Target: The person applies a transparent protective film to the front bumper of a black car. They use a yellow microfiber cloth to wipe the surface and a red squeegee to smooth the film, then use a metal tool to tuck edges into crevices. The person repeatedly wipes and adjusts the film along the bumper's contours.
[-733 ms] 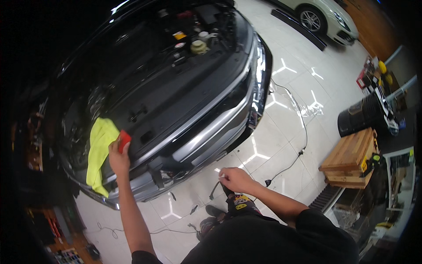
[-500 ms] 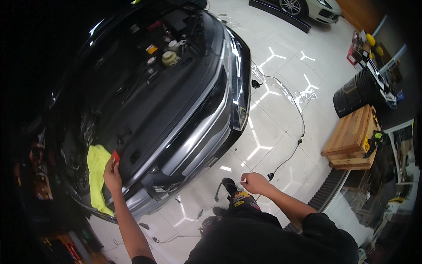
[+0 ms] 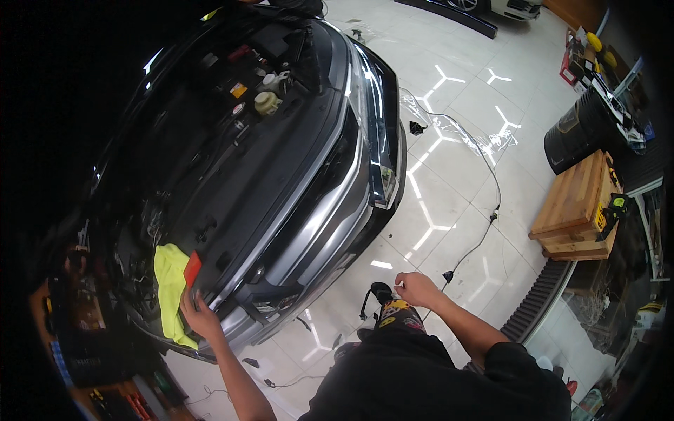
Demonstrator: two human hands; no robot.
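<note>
A flat red piece lies at the front edge of the car's engine bay, near the corner on the person's left, against the inner side of a yellow cloth. The left hand is just below it, fingers loosely parted and not gripped around it; whether a fingertip touches its lower end cannot be told. The cloth drapes over that same corner, down to the car's front rim. The right hand is well apart, above the floor in front of the car, its fingers curled in; whether they hold something small cannot be told.

Farther along the bay, toward its opposite front corner, sits a pale yellowish reservoir. Silver grille trim runs along the car's front. A thin cord snakes over the floor tiles. Toward the floor's right edge stand a wooden box and, just behind it, a black drum. A pale second car is partly visible at the floor's far edge.
</note>
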